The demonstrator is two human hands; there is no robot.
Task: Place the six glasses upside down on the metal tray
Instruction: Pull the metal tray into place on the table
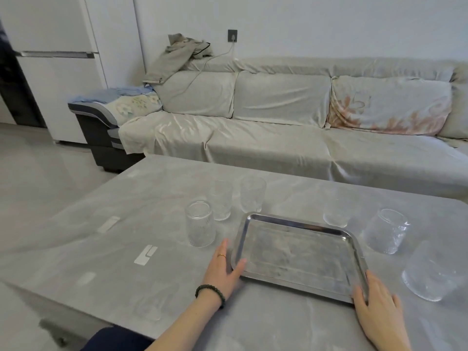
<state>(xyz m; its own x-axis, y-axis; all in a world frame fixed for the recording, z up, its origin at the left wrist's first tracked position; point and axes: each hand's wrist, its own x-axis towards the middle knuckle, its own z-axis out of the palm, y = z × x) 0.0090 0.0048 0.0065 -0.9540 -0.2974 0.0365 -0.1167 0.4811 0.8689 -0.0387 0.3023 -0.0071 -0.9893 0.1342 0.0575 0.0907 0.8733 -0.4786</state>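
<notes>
Squaring the empty metal tray (298,252) before loading

Our left hand (225,269) and right hand (377,302), fingers spread flat, touch its near corners; we should settle it centrally between the six glasses standing on the table (152,198).

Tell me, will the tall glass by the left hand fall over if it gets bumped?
Probably. The tall glass looks narrow for its height, so it may tip. It seems clear and smooth, likely slippery and breakable. The left hand rests on the tray, close by.
</notes>
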